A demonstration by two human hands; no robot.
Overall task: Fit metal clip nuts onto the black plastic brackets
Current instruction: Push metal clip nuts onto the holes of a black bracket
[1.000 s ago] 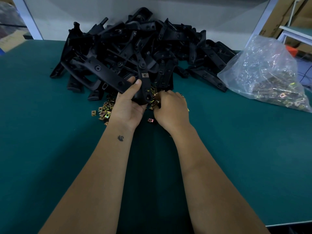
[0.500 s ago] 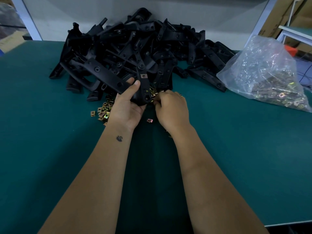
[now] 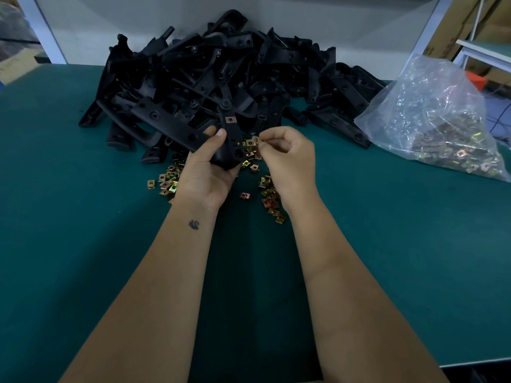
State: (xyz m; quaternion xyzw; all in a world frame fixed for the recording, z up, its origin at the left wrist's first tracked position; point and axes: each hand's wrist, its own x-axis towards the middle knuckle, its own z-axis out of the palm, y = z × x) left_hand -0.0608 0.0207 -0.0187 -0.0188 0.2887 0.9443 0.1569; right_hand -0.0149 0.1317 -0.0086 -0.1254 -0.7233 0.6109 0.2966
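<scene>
Under left hand, bracket base hidden.

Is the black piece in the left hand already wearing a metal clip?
Yes, one. A clip nut sits on the upper part of the bracket held by the left hand. The right hand pinches another.

The left hand covers the lower end of the black bracket it grips. The clip nut pinched by the right hand is too small to make out. The clear bag is cut off at the right edge, its contents blurred. Both forearms hide part of the worktop.
</scene>
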